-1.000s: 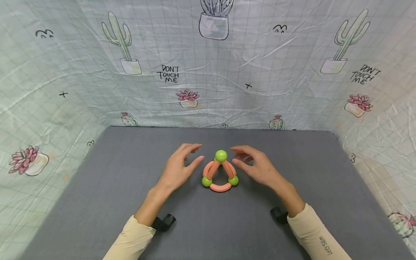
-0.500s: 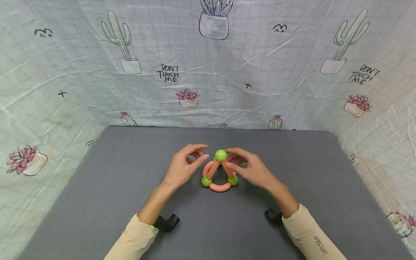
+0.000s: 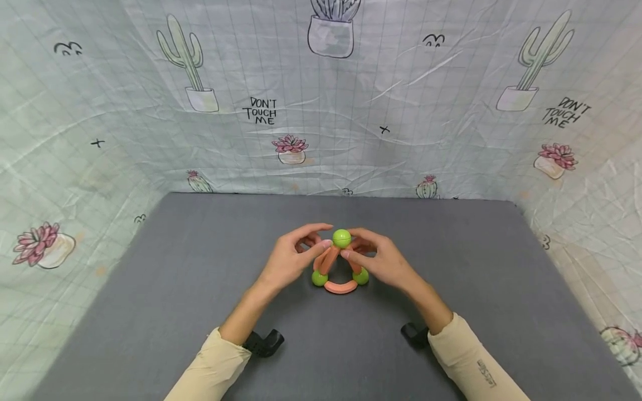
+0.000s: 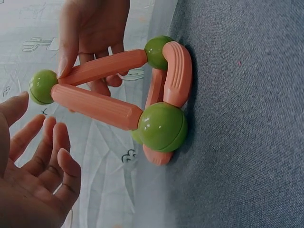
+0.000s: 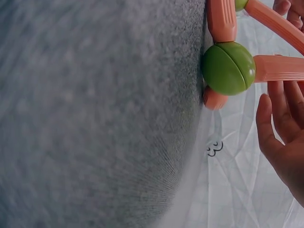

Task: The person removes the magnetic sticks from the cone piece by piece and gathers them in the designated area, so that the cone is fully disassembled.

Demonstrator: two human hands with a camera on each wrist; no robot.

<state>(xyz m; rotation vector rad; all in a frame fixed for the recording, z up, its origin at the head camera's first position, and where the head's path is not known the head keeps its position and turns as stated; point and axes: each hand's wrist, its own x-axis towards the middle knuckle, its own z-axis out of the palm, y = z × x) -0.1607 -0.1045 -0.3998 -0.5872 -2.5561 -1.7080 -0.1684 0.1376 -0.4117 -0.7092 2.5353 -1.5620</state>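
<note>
A pyramid-shaped toy [image 3: 340, 288] of orange rods and green balls stands on the grey table, one ball [image 3: 341, 239] at its top. My right hand [image 3: 383, 259] is at its upper right; in the left wrist view the right thumb [image 4: 69, 50] lies on an orange rod [image 4: 107, 67] just under the top ball, with the fingers reaching behind. At the upper left is my left hand [image 3: 288, 256], fingers loosely bent. The left wrist view shows a gap between most left fingers [image 4: 40, 156] and the toy, the thumb tip close to the top ball.
The grey tabletop [image 3: 200, 234] spreads around the toy on all sides. A pale cloth [image 3: 341, 111] printed with cacti hangs behind it and along both sides. Each wrist carries a black strap mount [image 3: 266, 342].
Both hands have moved inward toward the toy's top. The right thumb and fingers have come around the upper right rod, and the left hand has closed in on the top ball. The toy stays put.
</note>
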